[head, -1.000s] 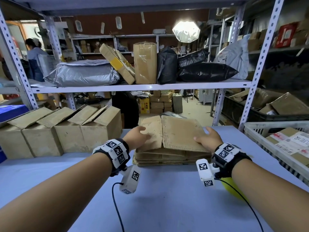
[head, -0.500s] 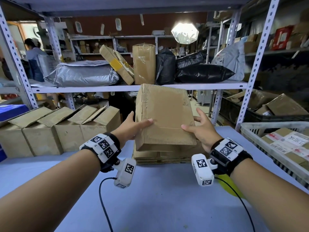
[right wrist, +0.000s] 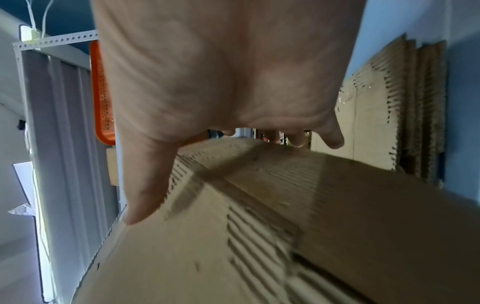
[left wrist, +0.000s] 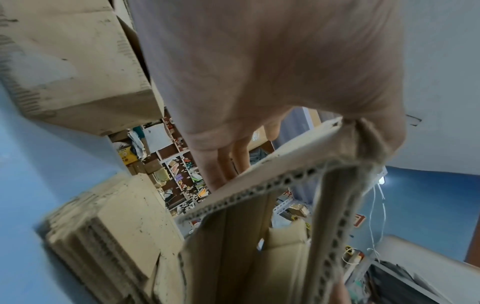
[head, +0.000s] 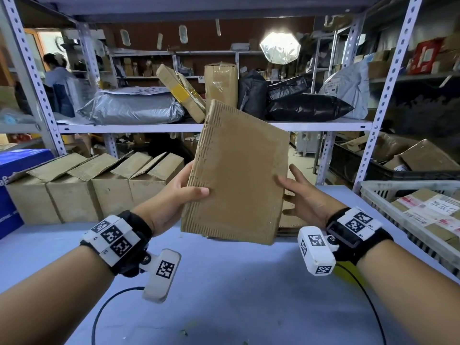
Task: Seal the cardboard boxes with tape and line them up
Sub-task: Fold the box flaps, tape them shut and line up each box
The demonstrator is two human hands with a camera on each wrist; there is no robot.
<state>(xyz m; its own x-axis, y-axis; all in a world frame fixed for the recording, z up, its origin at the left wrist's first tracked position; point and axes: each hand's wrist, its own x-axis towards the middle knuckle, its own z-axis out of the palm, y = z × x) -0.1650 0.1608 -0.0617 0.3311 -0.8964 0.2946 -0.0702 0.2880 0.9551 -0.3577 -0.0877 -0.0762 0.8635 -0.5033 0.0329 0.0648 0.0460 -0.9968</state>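
while the head camera shows the whole scene at once, each wrist camera adds a detail it lacks. from the head, a flattened cardboard box (head: 236,175) is held up in the air, tilted, above the blue table (head: 224,295) and in front of the shelf. the left hand (head: 171,197) grips its left edge, thumb lying across the front face and the fingers hidden behind. the right hand (head: 306,195) is at the right edge with fingers spread and fairly straight; from here its contact with the board is hard to judge.

the left wrist view shows what the head view hides: the left fingers (left wrist: 223,162) reach along the back of the board, and the open corrugated edge of the flat box (left wrist: 259,189) is seen end-on, two layers slightly parted. it also shows the stack of flat boxes (left wrist: 109,226) lying on the table beneath. the right wrist view shows the right thumb (right wrist: 145,185) lying straight on the near face of the board (right wrist: 259,226), with fingertips just past its far edge, the hand largely open.

a row of assembled boxes (head: 99,185) with raised flaps stands side by side at the left of the table, well apart from the held one. a white crate (head: 410,210) with parcels sits at the right.
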